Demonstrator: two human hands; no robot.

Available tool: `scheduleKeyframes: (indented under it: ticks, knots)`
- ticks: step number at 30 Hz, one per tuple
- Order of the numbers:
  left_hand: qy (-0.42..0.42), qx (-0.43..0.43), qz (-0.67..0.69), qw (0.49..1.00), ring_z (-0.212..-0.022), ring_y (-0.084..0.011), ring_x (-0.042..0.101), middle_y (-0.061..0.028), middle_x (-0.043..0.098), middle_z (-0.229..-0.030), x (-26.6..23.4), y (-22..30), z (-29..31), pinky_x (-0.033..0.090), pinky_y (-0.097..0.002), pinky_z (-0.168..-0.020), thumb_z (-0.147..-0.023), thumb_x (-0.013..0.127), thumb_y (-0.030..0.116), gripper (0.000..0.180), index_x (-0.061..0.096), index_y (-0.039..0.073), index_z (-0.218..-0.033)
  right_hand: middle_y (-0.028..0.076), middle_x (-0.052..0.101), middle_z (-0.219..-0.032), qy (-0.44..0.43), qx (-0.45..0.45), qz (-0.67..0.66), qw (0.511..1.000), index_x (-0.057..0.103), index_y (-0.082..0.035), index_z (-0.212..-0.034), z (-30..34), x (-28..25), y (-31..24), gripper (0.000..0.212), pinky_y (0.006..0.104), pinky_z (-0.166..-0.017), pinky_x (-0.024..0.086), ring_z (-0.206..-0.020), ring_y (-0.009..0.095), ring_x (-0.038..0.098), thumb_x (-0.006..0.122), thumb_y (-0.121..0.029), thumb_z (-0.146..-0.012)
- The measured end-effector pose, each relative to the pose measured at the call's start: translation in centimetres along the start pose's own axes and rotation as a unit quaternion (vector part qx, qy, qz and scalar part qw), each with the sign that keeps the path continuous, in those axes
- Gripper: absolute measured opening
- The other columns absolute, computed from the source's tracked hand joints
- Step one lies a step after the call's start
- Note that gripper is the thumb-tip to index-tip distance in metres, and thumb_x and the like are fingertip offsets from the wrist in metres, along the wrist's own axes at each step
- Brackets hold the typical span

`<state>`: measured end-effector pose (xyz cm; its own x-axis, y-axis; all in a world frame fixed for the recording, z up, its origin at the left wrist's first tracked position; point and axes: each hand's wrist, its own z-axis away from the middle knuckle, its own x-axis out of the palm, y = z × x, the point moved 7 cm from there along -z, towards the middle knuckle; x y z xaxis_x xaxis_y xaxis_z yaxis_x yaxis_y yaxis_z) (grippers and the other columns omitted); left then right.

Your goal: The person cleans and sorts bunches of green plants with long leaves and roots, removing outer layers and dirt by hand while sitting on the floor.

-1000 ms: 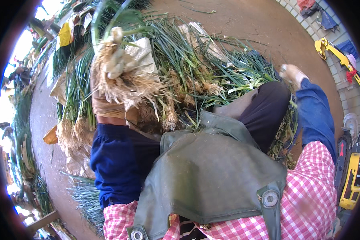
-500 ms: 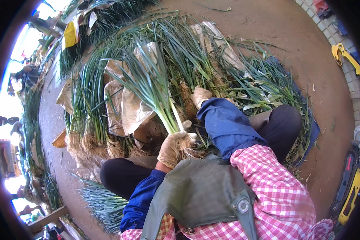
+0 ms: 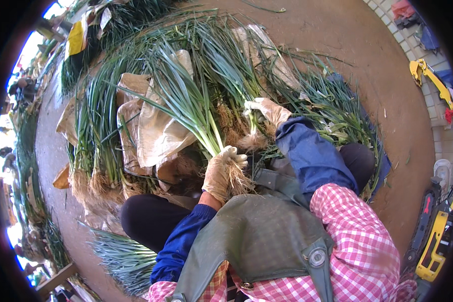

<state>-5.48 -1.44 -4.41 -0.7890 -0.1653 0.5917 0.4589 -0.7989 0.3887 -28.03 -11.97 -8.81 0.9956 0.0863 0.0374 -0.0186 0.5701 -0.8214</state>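
My left hand (image 3: 220,173), in a tan work glove, is closed around the white stems of a bunch of scallions (image 3: 199,123). Their green leaves fan up and away, and pale roots hang out below the fist. Farther off and to the right, my gloved right hand (image 3: 273,111) has its fingers closed on the stems of more scallions (image 3: 253,137), whose bushy roots point toward me. Part of that grip is hidden by the hand itself. Beyond both hands lies a wide heap of scallions (image 3: 214,50).
Rooted bunches (image 3: 93,151) lie to the left beside tan sacking (image 3: 158,138). Loose leaves (image 3: 332,113) cover a blue sheet on the right. Another scallion pile (image 3: 126,259) sits by my left knee. A yellow toy-like digger (image 3: 433,246) stands at the far right on the brown floor (image 3: 387,75).
My right hand has drawn back slightly and now holds rooted scallion stems pulled clear of the heap. My left hand keeps its bunch, turned a little. The whole view has shifted slightly.
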Motion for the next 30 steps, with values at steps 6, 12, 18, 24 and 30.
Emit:
scheduleKeyframes:
  ticks: [6, 12, 18, 24, 30]
  knots:
    - [0.000, 0.072, -0.004, 0.997, -0.073, -0.0255, 0.067, -0.0169, 0.066, -0.088, -0.7, 0.6, -1.2, 0.057, -0.0325, -0.067, -0.089, 0.058, 0.009, 0.022, 0.060, -0.007, -0.104, 0.015, 0.067, -0.105, -0.079, -0.061, -0.194, 0.976, 0.058, 0.004, -0.111, 0.9, 2.7, 0.2, 0.027, 0.0293, -0.082, 0.052, -0.092, 0.019, 0.064, 0.053, -0.019, -0.096]
    - [0.014, 0.060, 0.004, 0.998, -0.073, -0.0231, 0.066, -0.0142, 0.066, -0.087, -0.9, 0.1, -1.8, 0.056, -0.0292, -0.066, -0.088, 0.058, 0.008, 0.023, 0.061, -0.008, -0.104, 0.018, 0.066, -0.102, -0.056, -0.047, -0.289, 0.954, 0.057, 0.005, -0.108, 1.5, 2.6, 1.9, 0.023, 0.0317, -0.075, 0.055, -0.085, 0.023, 0.065, 0.054, -0.015, -0.095]
    - [-0.006, 0.073, 0.017, 0.997, -0.080, -0.0291, 0.067, -0.0177, 0.066, -0.088, -1.9, -0.4, -3.0, 0.057, -0.0358, -0.077, -0.090, 0.057, 0.010, 0.023, 0.058, -0.010, -0.102, 0.022, 0.052, -0.131, 0.171, 0.122, 0.009, 0.978, 0.043, 0.003, -0.133, 1.4, 3.0, 7.1, 0.057, 0.0403, -0.099, 0.045, -0.117, 0.033, 0.055, 0.062, -0.029, -0.090]
    - [0.003, 0.054, 0.013, 0.998, -0.081, -0.0297, 0.067, -0.0201, 0.066, -0.090, -2.1, -0.5, -3.0, 0.057, -0.0371, -0.079, -0.089, 0.057, 0.008, 0.020, 0.059, -0.009, -0.099, 0.024, 0.062, -0.111, 0.318, 0.062, 0.317, 0.891, 0.052, 0.002, -0.115, 1.5, 5.8, 6.2, 0.050, 0.0389, -0.091, 0.047, -0.105, 0.037, 0.059, 0.073, -0.025, -0.079]
    - [-0.005, 0.053, 0.012, 0.999, -0.083, -0.0320, 0.067, -0.0218, 0.065, -0.092, -0.8, -0.3, -2.2, 0.057, -0.0381, -0.077, -0.088, 0.058, 0.008, 0.020, 0.059, -0.010, -0.097, 0.011, 0.066, -0.092, 0.253, 0.087, 0.023, 0.963, 0.053, 0.001, -0.120, 2.4, 1.1, 5.0, 0.037, 0.0268, -0.057, 0.052, -0.071, 0.016, 0.061, 0.063, -0.017, -0.090]
